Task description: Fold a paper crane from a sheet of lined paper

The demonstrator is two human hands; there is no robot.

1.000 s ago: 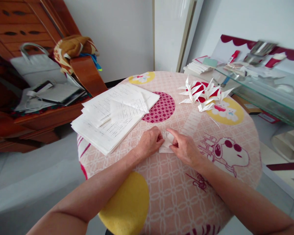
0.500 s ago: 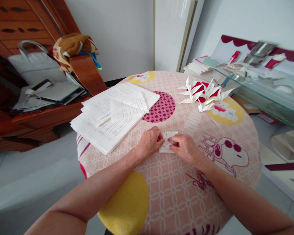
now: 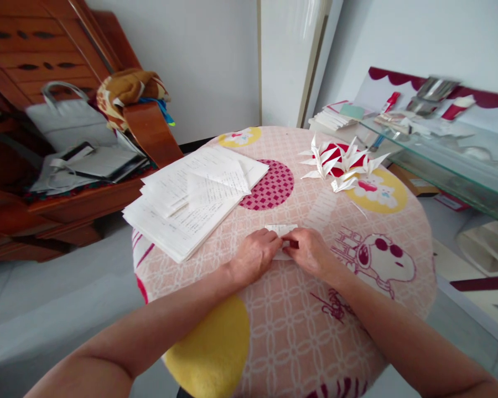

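A small white piece of paper [image 3: 281,228] lies on the tablecloth, with faint writing on it. My left hand [image 3: 257,253] covers its left part, fingers bent and closed on it. From the other side, my right hand [image 3: 309,251] pinches the paper with thumb and forefinger, its fingertips almost meeting those of the left. The hands hide the middle of the sheet, so its folds cannot be made out. Several folded white paper cranes [image 3: 324,163] stand in a cluster farther back on the right. Ahead on the left is a stack of written sheets [image 3: 180,235].
The round table's patterned cloth [image 3: 282,331] reaches toward me. A paper strip [image 3: 321,209] lies beyond my right hand. At right, a glass shelf [image 3: 444,171] stands close to the table edge. A wooden chair [image 3: 153,132] with a bag [image 3: 64,119] is at left.
Both hands have drawn together over the paper, the left sliding further across it. The right fingertips have curled in. The whole view has shifted slightly.
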